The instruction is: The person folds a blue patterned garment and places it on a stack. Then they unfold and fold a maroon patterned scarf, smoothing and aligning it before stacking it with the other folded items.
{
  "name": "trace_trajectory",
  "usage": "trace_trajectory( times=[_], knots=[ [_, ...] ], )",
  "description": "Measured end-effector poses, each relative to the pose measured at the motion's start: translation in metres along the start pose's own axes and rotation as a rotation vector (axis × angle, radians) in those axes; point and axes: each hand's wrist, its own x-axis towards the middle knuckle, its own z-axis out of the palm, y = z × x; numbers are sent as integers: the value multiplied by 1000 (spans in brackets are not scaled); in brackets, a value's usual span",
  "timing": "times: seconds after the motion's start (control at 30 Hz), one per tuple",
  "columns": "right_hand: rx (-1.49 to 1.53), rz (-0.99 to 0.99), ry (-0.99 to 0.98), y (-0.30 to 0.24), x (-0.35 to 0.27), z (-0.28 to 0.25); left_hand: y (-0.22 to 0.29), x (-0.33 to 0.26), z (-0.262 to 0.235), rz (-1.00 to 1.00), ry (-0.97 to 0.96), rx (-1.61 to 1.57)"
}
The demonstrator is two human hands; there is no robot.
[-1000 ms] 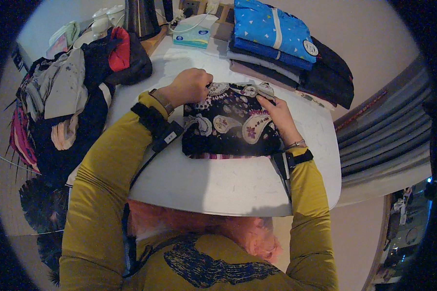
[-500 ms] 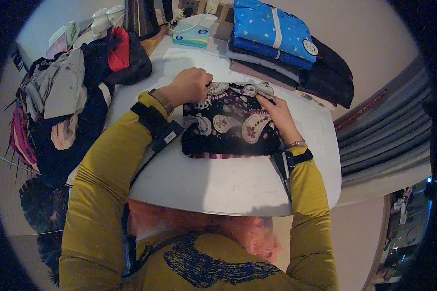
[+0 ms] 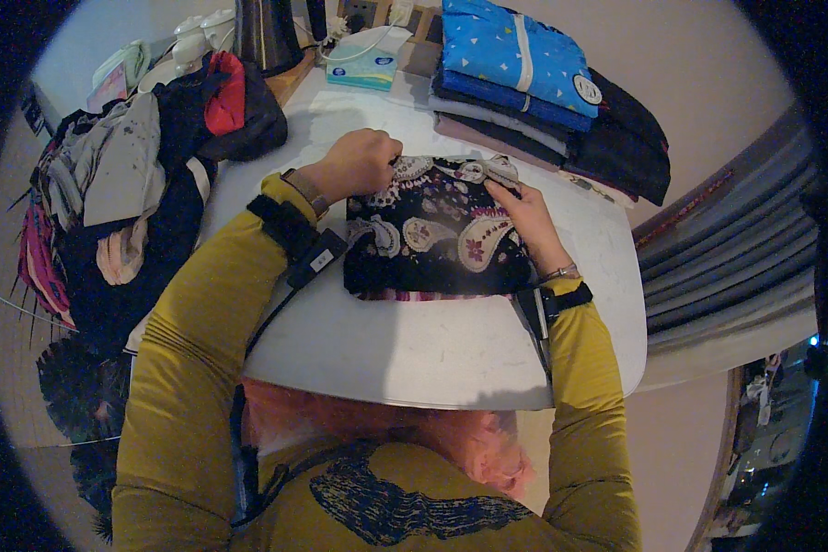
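A black garment (image 3: 432, 235) with cream and red paisley patterns lies folded into a compact bundle on the white table (image 3: 359, 345). My left hand (image 3: 357, 166) is closed in a fist at its upper left corner, with the fingers curled on the cloth's edge. On the upper right side, my right hand (image 3: 532, 221) grips the edge, thumb lying on top and the other fingers hidden beneath the fabric. A strip of pink and white cloth shows under the bundle's near edge.
A stack of folded clothes (image 3: 515, 83), blue on top, stands at the far right. Loose clothes (image 3: 138, 175) are heaped at the left. Behind are a tissue pack (image 3: 363, 66) and a dark kettle (image 3: 267, 37). A grey curtain (image 3: 727, 267) hangs beyond the right edge.
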Motion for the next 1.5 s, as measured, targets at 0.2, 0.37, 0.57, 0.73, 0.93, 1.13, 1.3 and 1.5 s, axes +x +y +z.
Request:
trace_trajectory(
  times=[0.2, 0.37, 0.57, 0.73, 0.93, 1.13, 1.3, 1.5],
  knots=[
    [-6, -67, 11, -2, -1, 3, 0, -1, 6, 55, 174, -31],
    [27, 5, -15, 1, 1, 0, -1, 0, 2, 18, 28, 0],
    [-25, 16, 3, -11, -5, 2, 2, 0, 1, 3, 95, -45],
    [-24, -1, 8, -12, -7, 3, 3, 1, 1, 16, 99, -50],
    [6, -15, 0, -12, -8, 4, 0, 0, 4, 30, 140, -31],
    [17, -12, -1, -7, -5, 2, 1, 3, 3, -10, 73, -21],
    [17, -7, 7, -4, -3, 2, 3, 3, 0, -19, 42, -6],
    [3, 9, -16, -3, 0, 0, 3, 3, 1, -6, 71, -10]
  ],
)
